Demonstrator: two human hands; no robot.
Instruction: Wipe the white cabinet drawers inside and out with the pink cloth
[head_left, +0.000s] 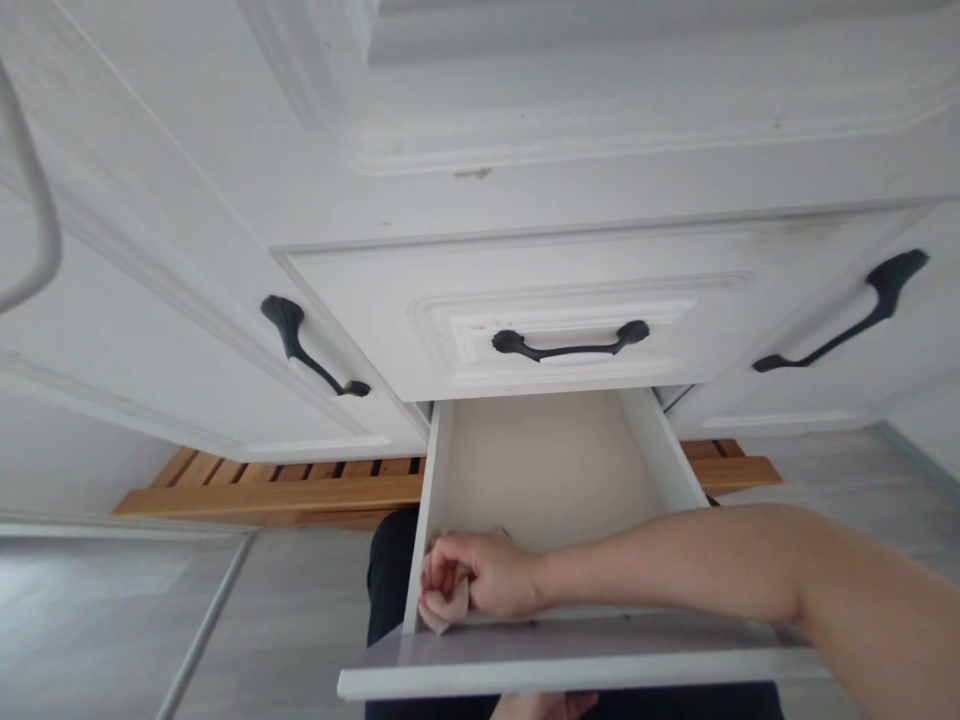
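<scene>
A white drawer (555,470) is pulled out from the cabinet, its pale inside showing no contents apart from my hand. My right hand (499,575) reaches in from the right, with the forearm across the drawer. Its fingers are closed round a crumpled pale cloth (450,605), at the front left corner by the side wall. Below the drawer front (585,672), at the bottom edge of the view, part of my left hand (536,706) shows. The drawer front hides most of its fingers, so whether it grips anything cannot be seen.
Above is a closed drawer with a dark handle (570,348). Cabinet doors with dark handles (307,350) (847,320) flank it. A slatted wooden platform (300,492) lies low behind. My dark-clothed leg (390,570) is under the drawer. A white curved tube (37,190) hangs at left.
</scene>
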